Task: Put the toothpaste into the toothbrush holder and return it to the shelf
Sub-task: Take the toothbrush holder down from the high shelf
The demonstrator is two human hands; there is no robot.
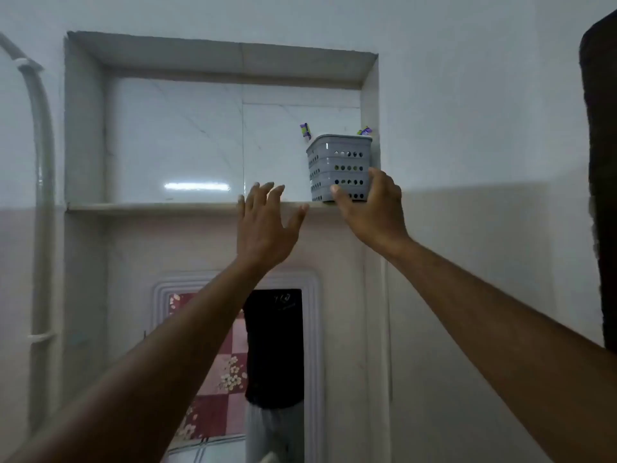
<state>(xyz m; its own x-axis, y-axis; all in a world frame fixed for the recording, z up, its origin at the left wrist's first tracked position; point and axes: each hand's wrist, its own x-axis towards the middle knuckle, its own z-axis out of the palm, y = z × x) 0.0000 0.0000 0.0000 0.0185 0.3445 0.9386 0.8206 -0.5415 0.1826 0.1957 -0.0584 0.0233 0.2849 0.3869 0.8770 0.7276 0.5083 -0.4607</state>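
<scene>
while one holder [339, 167] sits on one shelf [150, 206], two hands [370, 208] raised

Both arms raised; left hand [263, 225] fingers spread, right hand [370, 208] gripping.

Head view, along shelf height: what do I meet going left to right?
White pipe → shelf edge → left hand, open, empty → grey toothbrush holder in the niche's right corner → right hand gripping its base → dark edge.
</scene>
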